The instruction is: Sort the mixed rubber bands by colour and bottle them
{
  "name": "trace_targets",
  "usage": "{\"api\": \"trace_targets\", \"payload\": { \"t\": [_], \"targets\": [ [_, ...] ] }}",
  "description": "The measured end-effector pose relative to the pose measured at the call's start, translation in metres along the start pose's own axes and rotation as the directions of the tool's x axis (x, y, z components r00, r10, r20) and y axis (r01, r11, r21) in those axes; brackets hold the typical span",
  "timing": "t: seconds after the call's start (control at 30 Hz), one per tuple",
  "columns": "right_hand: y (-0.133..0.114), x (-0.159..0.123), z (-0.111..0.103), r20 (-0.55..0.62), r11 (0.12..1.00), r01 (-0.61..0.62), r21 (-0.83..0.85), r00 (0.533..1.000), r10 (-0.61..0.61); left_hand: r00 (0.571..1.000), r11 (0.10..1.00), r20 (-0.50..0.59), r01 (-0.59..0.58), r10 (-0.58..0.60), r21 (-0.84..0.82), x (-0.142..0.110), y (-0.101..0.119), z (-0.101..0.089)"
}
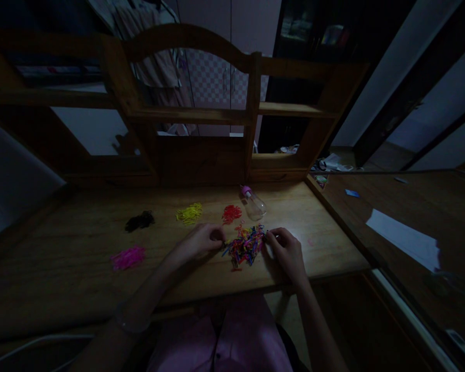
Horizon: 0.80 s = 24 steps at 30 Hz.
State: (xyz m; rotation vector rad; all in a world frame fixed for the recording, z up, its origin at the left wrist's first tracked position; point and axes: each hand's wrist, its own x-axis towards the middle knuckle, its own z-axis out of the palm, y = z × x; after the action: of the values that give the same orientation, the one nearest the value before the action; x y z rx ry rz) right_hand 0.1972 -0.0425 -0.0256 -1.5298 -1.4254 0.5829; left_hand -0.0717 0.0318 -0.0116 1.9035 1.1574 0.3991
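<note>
Dim picture, dark corners, soft glow on the tabletop (325,248).

Wooden shelf frame (194,114), hanging clothes (153,64), checkered cabinet doors (209,77), white paper (405,240) and blue card (352,193) on brown surface (430,206) at right

Smooth wooden desk (73,279); bottle (256,206) apparently clear plastic.

- Dim light
- 12 o'clock: arched brown wooden shelf unit (189,115), pale pink cupboard (211,20) behind
- 9 o'clock: plain grey-blue wall (8,160)
- 2 o'clock: dark door (401,95)
</note>
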Motion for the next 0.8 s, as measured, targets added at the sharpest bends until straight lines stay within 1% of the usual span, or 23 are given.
{"api": "trace_targets", "payload": {
  "t": [0.07,0.13,0.23,0.33,0.5,0.6,0.7,0.8],
  "targets": [
    [0.001,0.0,0.0,-0.003,1.0,0.004,-0.005,1.0,-0.004,1.0,1.0,0.008,-0.003,0.003,0.013,-0.002,0.002,-0.003],
    [0.001,0.0,0.0,-0.006,1.0,0.015,-0.014,1.0,-0.015,1.0,1.0,0.016,0.027,-0.027,-0.007,-0.003,0.004,-0.005],
    [0.001,0.0,0.0,0.0,1.0,0.026,-0.015,1.0,-0.026,0.997,0.993,0.042,0.072,-0.068,-0.096,-0.006,0.008,-0.007],
    [0.002,0.0,0.0,0.002,1.0,0.022,-0.009,1.0,-0.022,0.994,0.978,0.075,0.095,-0.082,-0.184,-0.006,0.011,-0.007],
    [0.001,0.0,0.0,0.004,1.0,0.011,-0.006,1.0,-0.011,0.987,0.963,0.114,0.138,-0.114,-0.23,-0.004,0.011,-0.008],
    [0.001,0.0,0.0,0.007,1.0,0.01,-0.009,1.0,-0.01,0.985,0.952,0.103,0.164,-0.141,-0.259,-0.005,0.013,-0.008],
    [0.001,0.0,0.0,0.01,1.0,0.007,-0.01,1.0,-0.007,0.984,0.943,0.059,0.18,-0.171,-0.279,-0.007,0.014,-0.008],
    [0.001,0.0,-0.001,0.004,1.0,0.012,-0.011,1.0,-0.012,0.988,0.965,0.017,0.153,-0.153,-0.213,-0.01,0.017,-0.009]
  ]
}}
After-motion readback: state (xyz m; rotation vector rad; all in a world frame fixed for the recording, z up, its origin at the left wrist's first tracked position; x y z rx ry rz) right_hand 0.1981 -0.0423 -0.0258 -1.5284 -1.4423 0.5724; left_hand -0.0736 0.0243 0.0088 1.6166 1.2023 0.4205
